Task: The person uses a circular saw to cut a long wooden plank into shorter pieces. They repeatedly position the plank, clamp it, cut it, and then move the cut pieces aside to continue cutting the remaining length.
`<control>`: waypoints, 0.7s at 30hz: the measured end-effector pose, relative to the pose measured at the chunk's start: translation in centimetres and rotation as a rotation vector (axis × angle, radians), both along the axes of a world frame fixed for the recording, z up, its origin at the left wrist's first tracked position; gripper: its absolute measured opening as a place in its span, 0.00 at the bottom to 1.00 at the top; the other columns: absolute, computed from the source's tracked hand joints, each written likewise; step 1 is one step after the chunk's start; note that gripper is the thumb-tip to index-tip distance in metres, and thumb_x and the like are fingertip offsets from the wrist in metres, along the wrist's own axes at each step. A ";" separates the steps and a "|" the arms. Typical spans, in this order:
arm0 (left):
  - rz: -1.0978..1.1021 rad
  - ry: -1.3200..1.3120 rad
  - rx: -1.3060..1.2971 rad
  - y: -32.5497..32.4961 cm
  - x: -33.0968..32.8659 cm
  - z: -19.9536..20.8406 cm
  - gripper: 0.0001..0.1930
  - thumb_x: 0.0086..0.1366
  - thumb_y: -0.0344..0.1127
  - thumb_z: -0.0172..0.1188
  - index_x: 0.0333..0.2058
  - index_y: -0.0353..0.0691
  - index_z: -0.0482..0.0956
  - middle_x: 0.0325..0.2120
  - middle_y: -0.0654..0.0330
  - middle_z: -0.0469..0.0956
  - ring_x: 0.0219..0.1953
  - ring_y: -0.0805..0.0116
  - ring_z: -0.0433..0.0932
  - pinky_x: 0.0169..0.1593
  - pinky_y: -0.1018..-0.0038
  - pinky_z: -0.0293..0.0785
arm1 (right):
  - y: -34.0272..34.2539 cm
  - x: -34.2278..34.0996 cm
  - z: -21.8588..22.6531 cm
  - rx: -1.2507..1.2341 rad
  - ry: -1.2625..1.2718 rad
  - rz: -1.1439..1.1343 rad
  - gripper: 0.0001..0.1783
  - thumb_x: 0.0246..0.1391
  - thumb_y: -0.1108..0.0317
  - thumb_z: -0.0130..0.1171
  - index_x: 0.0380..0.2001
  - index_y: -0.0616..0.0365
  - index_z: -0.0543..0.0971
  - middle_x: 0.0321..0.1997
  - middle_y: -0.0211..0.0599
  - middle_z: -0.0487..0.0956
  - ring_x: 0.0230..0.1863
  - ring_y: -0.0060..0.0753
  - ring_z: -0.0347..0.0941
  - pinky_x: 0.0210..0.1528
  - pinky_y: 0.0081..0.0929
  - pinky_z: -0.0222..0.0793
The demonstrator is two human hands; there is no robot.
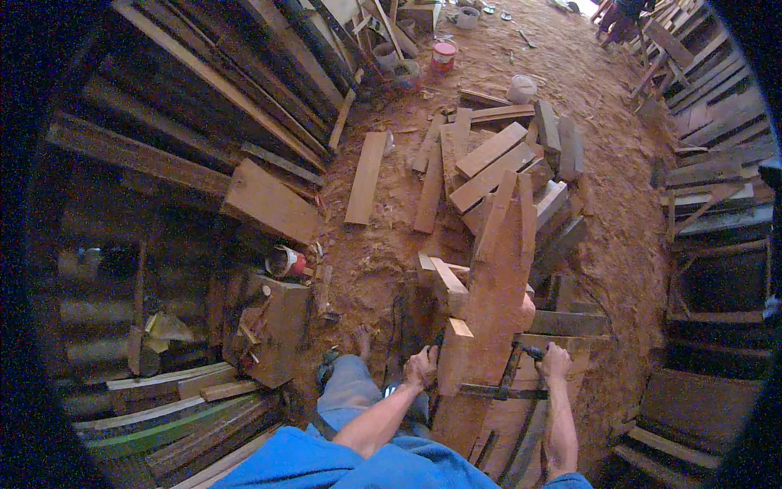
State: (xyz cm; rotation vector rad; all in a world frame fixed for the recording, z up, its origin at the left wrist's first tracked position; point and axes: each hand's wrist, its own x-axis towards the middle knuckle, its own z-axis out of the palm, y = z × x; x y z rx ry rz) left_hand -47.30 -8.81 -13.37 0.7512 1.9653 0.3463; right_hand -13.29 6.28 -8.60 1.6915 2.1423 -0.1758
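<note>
My right hand (556, 361) is closed around the dark handle of a black metal clamp-like tool (507, 376). Its long bar lies across a wide brown board (489, 330), which slopes away from me onto a heap of timber. On the board's left side, my left hand (421, 367) is curled shut beside the edge. Something dark shows at its fingertips, too small to make out. A short pale wood block (460, 328) rests at the board's left edge, near a cut timber piece (446, 285). More wood lies under the tool, partly hidden.
Loose planks (493, 167) are piled ahead on the reddish dirt floor (375, 261). One flat plank (366, 178) lies left of them. Stacked timber (269, 200) lines the left; racks of boards (717, 220) line the right. Buckets (444, 55) stand farther off, near a person (626, 18).
</note>
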 end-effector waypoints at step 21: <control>-0.025 -0.079 0.053 -0.7 -0.3 0.2 0.31 0.70 0.60 0.36 0.51 0.41 0.75 0.43 0.38 0.78 0.45 0.33 0.76 0.50 0.47 0.71 | -3.5 -3.8 4.5 0.110 0.158 -0.194 0.31 0.41 0.57 0.70 0.50 0.52 0.73 0.53 0.48 0.73 0.59 0.53 0.66 0.60 0.49 0.64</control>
